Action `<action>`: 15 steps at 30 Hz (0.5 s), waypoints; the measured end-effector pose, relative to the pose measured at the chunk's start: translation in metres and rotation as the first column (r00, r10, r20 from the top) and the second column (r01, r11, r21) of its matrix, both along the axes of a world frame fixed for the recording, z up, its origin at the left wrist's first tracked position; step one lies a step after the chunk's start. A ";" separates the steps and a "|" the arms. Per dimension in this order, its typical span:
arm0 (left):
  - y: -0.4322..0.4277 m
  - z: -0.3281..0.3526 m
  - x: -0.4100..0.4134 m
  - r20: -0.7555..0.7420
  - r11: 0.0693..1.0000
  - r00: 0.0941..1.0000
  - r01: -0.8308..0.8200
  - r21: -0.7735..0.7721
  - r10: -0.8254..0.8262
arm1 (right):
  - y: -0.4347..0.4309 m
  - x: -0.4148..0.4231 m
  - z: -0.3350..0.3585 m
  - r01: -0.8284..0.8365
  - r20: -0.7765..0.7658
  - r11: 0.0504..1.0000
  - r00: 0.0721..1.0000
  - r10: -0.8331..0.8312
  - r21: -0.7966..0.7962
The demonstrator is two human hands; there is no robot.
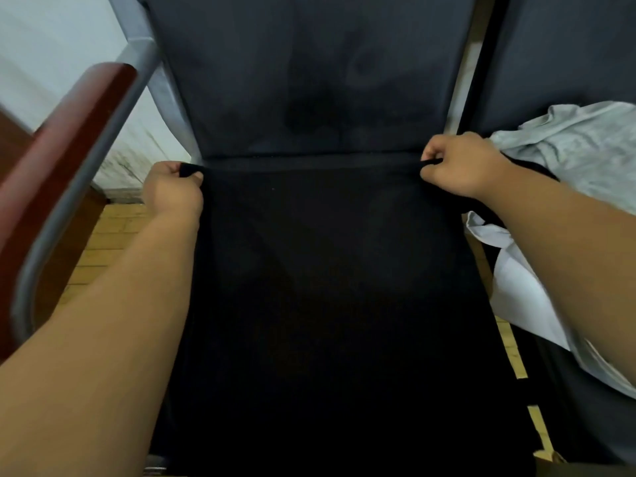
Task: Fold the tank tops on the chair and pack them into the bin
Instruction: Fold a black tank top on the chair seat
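Left grip [172,191]: you are pinching the black tank top [327,287] at its corner by the chair [309,80] backrest.
Right grip [457,163]: you are pinching its opposite corner.
Garment: the black tank top is lying spread across the chair seat.

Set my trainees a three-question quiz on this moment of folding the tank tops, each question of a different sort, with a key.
1. True or false: the left hand and the right hand each pinch a far corner of the black fabric tank top.
2. The crumpled grey cotton garment lies: (a) on the floor, (b) on the neighbouring dark chair at the right, (c) in a bin.
3. Fill in: the black tank top is spread over the dark blue upholstered chair's ____.
Key: 1 true; 2 b; 3 seat.
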State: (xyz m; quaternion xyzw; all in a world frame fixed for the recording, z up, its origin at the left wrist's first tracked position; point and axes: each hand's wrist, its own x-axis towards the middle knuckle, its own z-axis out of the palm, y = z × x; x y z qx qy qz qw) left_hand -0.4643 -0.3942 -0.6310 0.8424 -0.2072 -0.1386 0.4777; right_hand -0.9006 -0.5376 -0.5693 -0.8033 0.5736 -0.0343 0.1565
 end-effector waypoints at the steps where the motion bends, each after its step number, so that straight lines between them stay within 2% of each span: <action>1: 0.001 0.001 -0.003 0.020 1.000 1.000 0.009 0.016 -0.009 | -0.002 -0.003 -0.004 -0.005 -0.067 0.999 0.998 0.002 -0.050; 4: 0.001 0.000 -0.007 0.068 0.999 0.997 0.026 0.037 -0.028 | -0.005 -0.008 -0.016 0.065 -0.070 0.982 0.994 -0.078 -0.179; 8: -0.001 -0.001 -0.009 0.085 0.998 0.996 0.033 0.048 -0.037 | -0.007 -0.004 -0.019 0.131 -0.053 0.963 0.988 -0.148 -0.236; 11: 0.000 0.006 -0.017 0.123 0.999 0.992 0.022 0.030 -0.026 | -0.007 -0.004 -0.016 0.211 0.047 0.963 0.977 -0.206 -0.169; 15: 0.001 0.010 -0.026 0.244 0.991 0.965 0.065 0.115 -0.091 | -0.008 -0.009 -0.025 0.262 0.179 0.965 0.951 -0.254 -0.025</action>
